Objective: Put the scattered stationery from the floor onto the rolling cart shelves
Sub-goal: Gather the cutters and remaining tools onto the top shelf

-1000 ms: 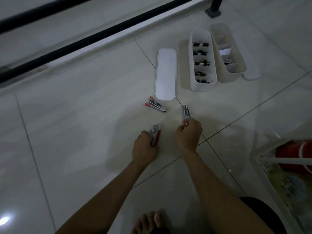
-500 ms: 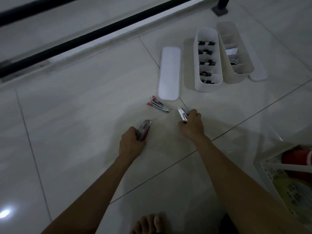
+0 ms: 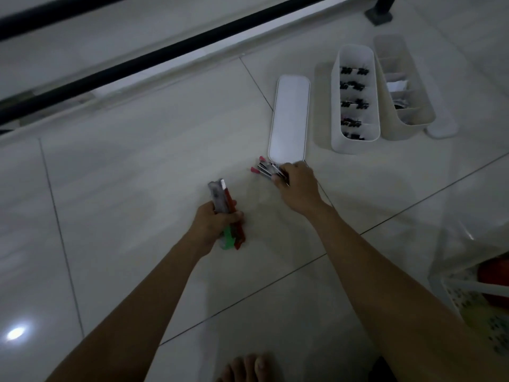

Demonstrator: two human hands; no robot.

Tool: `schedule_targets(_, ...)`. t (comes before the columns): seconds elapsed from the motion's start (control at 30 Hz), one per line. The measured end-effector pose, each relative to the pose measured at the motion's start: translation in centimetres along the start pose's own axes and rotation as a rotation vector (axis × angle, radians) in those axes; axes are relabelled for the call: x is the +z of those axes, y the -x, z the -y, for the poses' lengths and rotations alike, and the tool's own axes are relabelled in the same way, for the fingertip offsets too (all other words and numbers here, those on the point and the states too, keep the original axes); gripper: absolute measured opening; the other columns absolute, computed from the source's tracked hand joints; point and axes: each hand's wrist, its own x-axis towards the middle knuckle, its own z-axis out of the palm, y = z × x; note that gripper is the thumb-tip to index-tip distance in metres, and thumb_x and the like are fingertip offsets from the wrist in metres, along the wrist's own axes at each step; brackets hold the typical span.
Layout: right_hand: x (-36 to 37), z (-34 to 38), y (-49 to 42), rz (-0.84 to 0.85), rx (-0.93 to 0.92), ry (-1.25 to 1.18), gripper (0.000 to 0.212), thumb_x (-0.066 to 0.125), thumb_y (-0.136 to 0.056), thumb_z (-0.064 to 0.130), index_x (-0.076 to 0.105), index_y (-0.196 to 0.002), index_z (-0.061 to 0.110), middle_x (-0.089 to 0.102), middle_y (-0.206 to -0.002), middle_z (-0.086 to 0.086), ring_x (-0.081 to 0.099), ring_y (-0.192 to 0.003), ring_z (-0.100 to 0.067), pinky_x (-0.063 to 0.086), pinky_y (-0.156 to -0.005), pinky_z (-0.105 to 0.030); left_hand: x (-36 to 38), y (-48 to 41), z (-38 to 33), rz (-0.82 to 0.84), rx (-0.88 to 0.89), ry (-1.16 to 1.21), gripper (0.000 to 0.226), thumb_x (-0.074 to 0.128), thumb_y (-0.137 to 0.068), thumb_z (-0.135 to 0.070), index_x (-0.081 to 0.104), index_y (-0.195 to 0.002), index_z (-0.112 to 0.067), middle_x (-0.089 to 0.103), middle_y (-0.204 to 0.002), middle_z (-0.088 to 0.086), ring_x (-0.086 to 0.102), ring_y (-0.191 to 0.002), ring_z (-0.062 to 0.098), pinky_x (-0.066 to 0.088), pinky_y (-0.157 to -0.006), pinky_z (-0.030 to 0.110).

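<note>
Grey, red and green plastic cutters are gripped in the left hand, well below the flat white oblong lid. The right hand has been shifted to the lid's near end, where the pink-tipped metal tool is now grasped, ready for carting.

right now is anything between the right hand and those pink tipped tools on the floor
Nothing visible. The right hand is at the pink-tipped tools, fingers over their metal ends. The white lid lies just beyond them, not in between, and the left hand holds its cutters off to the side.
</note>
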Motion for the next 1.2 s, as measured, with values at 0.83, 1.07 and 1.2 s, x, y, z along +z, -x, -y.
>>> schedule_targets(0.83,5.5,3.9,-0.8,0.018,-0.236,0.499,0.085,0.048,-0.093,0.057,0.008,-0.155,0.014,0.036,-0.142,-0.018,0.041,-0.122,-0.035,0.036,-0.094,-0.046,-0.4,0.0,1.4,0.008,-0.097,0.258,0.029,0.06,-0.095,-0.01,0.058,-0.115,0.011,0.07,-0.094,0.018,0.07,-0.077,0.025,0.061,-0.07,0.037)
schedule_targets(1.07,6.2,3.2,-0.5,-0.05,-0.346,0.472,0.056,0.061,-0.089,0.041,0.05,-0.126,0.001,0.054,-0.106,-0.024,0.056,-0.086,-0.04,0.047,-0.063,-0.044,-1.3,0.1,2.0,-0.027,-0.09,0.268,0.032,0.058,-0.096,-0.008,0.055,-0.119,0.013,0.069,-0.092,0.018,0.07,-0.073,0.024,0.06,-0.063,0.035)
schedule_targets(1.2,6.2,3.6,0.1,-0.031,-0.273,0.341,0.054,0.054,-0.096,0.035,0.04,-0.136,0.003,0.049,-0.114,-0.022,0.058,-0.086,-0.04,0.047,-0.062,-0.041,-1.0,0.1,1.8,-0.027,-0.089,0.301,0.029,0.057,-0.097,-0.01,0.055,-0.117,0.011,0.07,-0.093,0.017,0.07,-0.073,0.024,0.058,-0.06,0.033)
